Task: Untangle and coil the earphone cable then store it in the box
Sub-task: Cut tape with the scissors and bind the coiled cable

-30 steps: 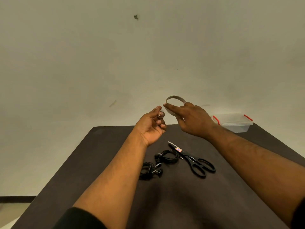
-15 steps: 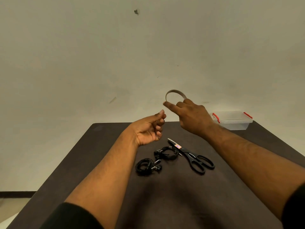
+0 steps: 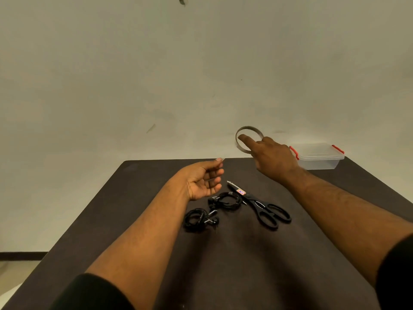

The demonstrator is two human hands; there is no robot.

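Looking down from the head view: two black coiled earphone bundles lie on the dark table (image 3: pixel 223 265), side by side. The nearer coil (image 3: pixel 196 219) sits toward the person; the farther coil (image 3: pixel 226 200) lies just beyond it, touching or nearly touching the blade end of black scissors (image 3: pixel 263 206).

Left hand (image 3: pixel 205 182) hovers palm-up, fingers loosely curled; thumb and forefinger tips nearly meet and may pinch a small pale scrap (too small to tell what, if anything). It hangs just above and behind the farther coil, apart from it.

Right hand (image 3: pixel 272 157) is raised higher and farther back, fingers curled round a thin ring of tape (image 3: pixel 248 139), forefinger stretched across the hoop. Clear box (image 3: pixel 317 156) with red clasps stands at the far right corner, lid apparently on, just beyond that hand.

Judgement: coiling looks done; the bundles are not yet boxed. The left hand is plainly the nearer to both coils, which lie below and toward the person from its fingertips. The coils are roundish with no strong long axis, so a straight downward reach should serve.
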